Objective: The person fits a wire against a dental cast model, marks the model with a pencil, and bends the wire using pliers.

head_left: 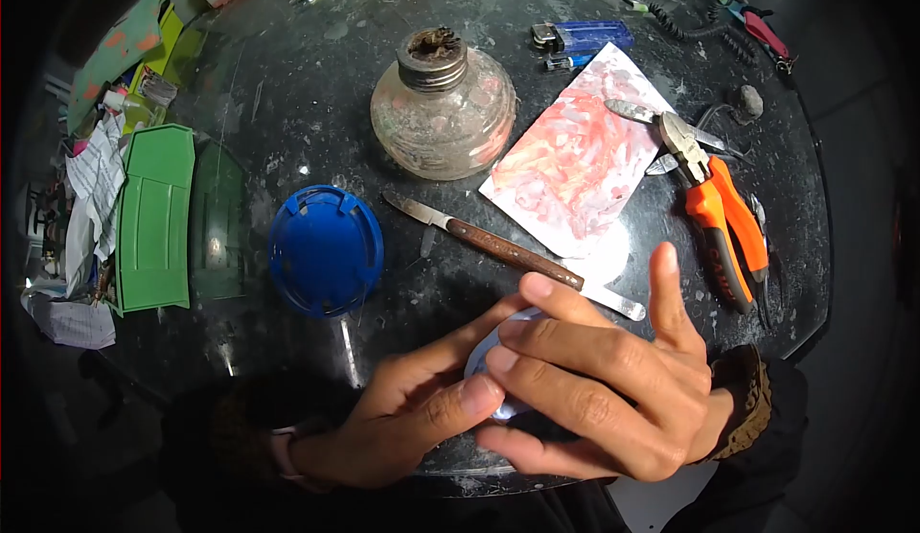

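Both hands are together at the table's near edge, around a pale bluish-white piece that they mostly cover; its kind cannot be made out. My left hand is closed on it from the left, thumb on its near side. From the right, my right hand presses several fingertips against it, with one finger raised. Just beyond my fingers lies a knife with a wooden handle, its blade pointing left. The rounded end of a metal tool shows beside my right fingers. Left of the knife sits a round blue plastic piece.
A glass spirit lamp with a charred wick stands beyond the knife. Beside it lie a pad smeared pink, a blue lighter and orange-handled pliers. A green plastic bin and papers line the left edge.
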Demonstrator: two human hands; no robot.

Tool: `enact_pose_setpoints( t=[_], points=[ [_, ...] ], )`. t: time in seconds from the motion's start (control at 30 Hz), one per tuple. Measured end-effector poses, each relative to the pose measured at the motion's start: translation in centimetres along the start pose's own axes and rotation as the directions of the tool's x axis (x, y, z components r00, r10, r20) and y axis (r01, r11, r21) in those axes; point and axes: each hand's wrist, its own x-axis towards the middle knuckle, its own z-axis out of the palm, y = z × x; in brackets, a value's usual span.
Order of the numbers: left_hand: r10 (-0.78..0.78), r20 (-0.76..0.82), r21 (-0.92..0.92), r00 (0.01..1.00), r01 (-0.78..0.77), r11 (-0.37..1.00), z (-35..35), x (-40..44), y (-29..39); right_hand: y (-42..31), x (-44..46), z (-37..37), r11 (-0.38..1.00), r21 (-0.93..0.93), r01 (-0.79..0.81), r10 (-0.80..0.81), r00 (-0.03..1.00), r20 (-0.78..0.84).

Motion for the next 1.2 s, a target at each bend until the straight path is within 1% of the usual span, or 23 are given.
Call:
enact_pose_setpoints(
  t=[0.07, 0.17, 0.27, 0.37, 0.57, 0.67, 0.77, 0.87, 0.97, 1.07, 1.2],
  points=[
    [-0.010, -0.019, -0.040, 1.000, 0.009, 0.999, 0.19, -0.04, -0.06, -0.06, 0.07, 0.18, 1.000, 0.006, -0.011, 0.011, 1.000, -0.027],
    [0.044, -0.013, 0.011, 0.999, -0.043, 0.999, 0.17, 0.10, -0.36, 0.07, 0.06, 0.08, 1.000, 0.026, -0.006, 0.007, 1.000, -0.027],
    [0.037, -0.004, -0.060, 0.999, -0.037, 0.997, 0.19, 0.03, -0.19, 0.10, -0.01, 0.18, 0.998, 0.064, -0.015, 0.018, 0.999, -0.047],
    [0.006, -0.011, -0.075, 1.000, -0.007, 0.997, 0.27, 0.07, -0.01, 0.29, -0.25, 0.46, 0.994, 0.112, -0.020, 0.029, 0.997, -0.077],
    [0.000, 0.004, -0.076, 1.000, 0.000, 0.997, 0.24, 0.06, -0.04, 0.40, -0.30, 0.45, 0.994, 0.113, -0.006, 0.015, 0.997, -0.073],
    [0.001, 0.023, -0.040, 1.000, 0.000, 0.999, 0.04, 0.04, -0.07, 0.53, -0.28, 0.27, 0.994, 0.111, -0.002, 0.009, 0.998, -0.061],
    [0.063, 0.020, -0.018, 0.998, -0.062, 0.998, -0.03, 0.05, -0.40, 0.68, -0.01, -0.31, 0.992, 0.122, -0.028, 0.033, 0.999, -0.041],
    [0.060, 0.039, -0.025, 0.997, -0.059, 0.998, -0.17, 0.08, -0.31, 0.76, 0.14, -0.48, 0.991, 0.125, -0.046, 0.051, 0.998, -0.033],
    [0.080, 0.016, -0.017, 0.997, -0.080, 0.997, -0.01, 0.11, -0.47, 0.83, 0.08, -0.33, 0.992, 0.111, -0.052, 0.057, 0.998, -0.039],
    [0.092, 0.026, -0.032, 0.995, -0.092, 0.995, -0.10, 0.20, -0.70, 0.75, 0.01, -0.41, 0.994, 0.092, -0.051, 0.054, 0.998, -0.028],
    [0.047, 0.026, -0.049, 0.999, -0.046, 0.998, -0.04, 0.13, -0.42, 0.78, 0.05, -0.41, 0.996, 0.082, -0.048, 0.050, 0.998, -0.024]
  ],
)
